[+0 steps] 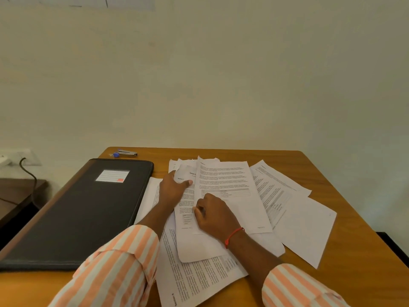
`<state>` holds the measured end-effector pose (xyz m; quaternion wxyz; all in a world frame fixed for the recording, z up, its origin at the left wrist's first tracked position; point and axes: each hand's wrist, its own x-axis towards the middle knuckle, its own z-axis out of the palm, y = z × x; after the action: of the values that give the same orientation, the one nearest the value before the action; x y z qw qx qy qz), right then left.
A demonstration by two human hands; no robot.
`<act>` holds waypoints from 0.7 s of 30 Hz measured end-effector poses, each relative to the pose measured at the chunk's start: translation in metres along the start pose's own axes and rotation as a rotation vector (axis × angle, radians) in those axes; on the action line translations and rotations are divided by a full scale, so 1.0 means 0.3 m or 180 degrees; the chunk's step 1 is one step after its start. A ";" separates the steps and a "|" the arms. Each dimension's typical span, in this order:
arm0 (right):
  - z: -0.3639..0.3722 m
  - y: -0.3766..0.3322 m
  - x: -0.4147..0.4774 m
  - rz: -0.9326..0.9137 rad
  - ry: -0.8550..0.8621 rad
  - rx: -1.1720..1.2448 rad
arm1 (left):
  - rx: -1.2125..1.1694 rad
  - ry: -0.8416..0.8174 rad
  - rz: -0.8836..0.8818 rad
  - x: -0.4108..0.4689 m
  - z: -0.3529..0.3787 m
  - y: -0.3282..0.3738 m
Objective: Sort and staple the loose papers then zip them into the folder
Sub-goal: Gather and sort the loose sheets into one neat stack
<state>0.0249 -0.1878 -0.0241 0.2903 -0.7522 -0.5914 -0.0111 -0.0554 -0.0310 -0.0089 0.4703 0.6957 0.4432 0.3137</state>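
Nearest the camera, two orange-and-white striped sleeves (pixel 115 269) reach forward over a wooden table (pixel 345 258). A printed sheet (pixel 194 282) lies at the near edge, partly under both forearms.

The right hand (pixel 213 214), with a red thread (pixel 233 237) at the wrist, rests on the loose papers (pixel 223 196) at the centre of the pile. Its fingers are curled, pinching the left edge of the top sheet (pixel 230 180) between thumb and fingers.

The left hand (pixel 173 188) lies just left of and beyond the right hand. Its palm faces down on a lower sheet (pixel 187 229); the thumb points right across the text and the fingers curl over a raised, bent corner of paper. Whether it grips that corner firmly cannot be told.

More sheets (pixel 294 207) fan out to the right of both hands, overlapping one another.

The black folder (pixel 88 209) lies flat and closed at the left of the papers, well apart from either hand, with a white label (pixel 112 176) on its cover.

At the far left corner of the table, beyond the folder, lies the stapler (pixel 126 153).
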 end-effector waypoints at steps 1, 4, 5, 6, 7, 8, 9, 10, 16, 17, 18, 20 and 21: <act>0.000 0.001 0.002 -0.0004 -0.0027 -0.0006 | -0.0011 -0.0010 -0.0001 0.002 -0.001 -0.002; -0.012 0.009 0.015 0.0068 -0.0048 0.0215 | -0.0113 -0.0094 -0.0020 -0.001 -0.011 -0.003; -0.019 0.017 0.020 0.0115 0.0087 0.0337 | -0.0139 -0.0109 -0.0029 -0.002 -0.014 -0.003; -0.029 0.028 0.025 0.0213 0.0304 0.0400 | -0.0152 -0.0114 -0.0027 -0.004 -0.016 -0.004; -0.045 0.044 0.033 0.0369 0.0580 0.0373 | -0.0163 -0.0106 -0.0037 -0.005 -0.019 -0.004; -0.068 0.066 0.044 0.0598 0.0860 0.0266 | -0.0184 -0.0096 -0.0048 -0.009 -0.021 -0.003; -0.096 0.098 0.059 0.0870 0.1093 0.0122 | -0.0213 -0.0086 -0.0066 -0.010 -0.022 -0.004; -0.129 0.143 0.077 0.1171 0.1235 -0.0036 | -0.0232 -0.0087 -0.0078 -0.012 -0.024 -0.005; -0.320 0.519 0.123 0.2536 0.0595 -0.0916 | -0.0283 -0.0147 -0.0118 -0.016 -0.033 -0.008; -0.340 0.563 0.121 0.2625 0.0479 -0.0958 | -0.0300 -0.0165 -0.0094 -0.013 -0.033 -0.009; -0.353 0.598 0.122 0.2696 0.0389 -0.0969 | -0.0300 -0.0195 -0.0083 -0.010 -0.034 -0.010; -0.370 0.643 0.130 0.2798 0.0264 -0.0918 | -0.0263 -0.0281 -0.0057 0.002 -0.035 -0.014; -0.372 0.655 0.134 0.2842 0.0223 -0.0889 | -0.0234 -0.0325 -0.0037 0.011 -0.035 -0.018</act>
<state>0.2498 -0.2283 0.0000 0.1825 -0.9641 -0.1926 0.0100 -0.0646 -0.0231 -0.0101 0.5194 0.6904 0.4109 0.2911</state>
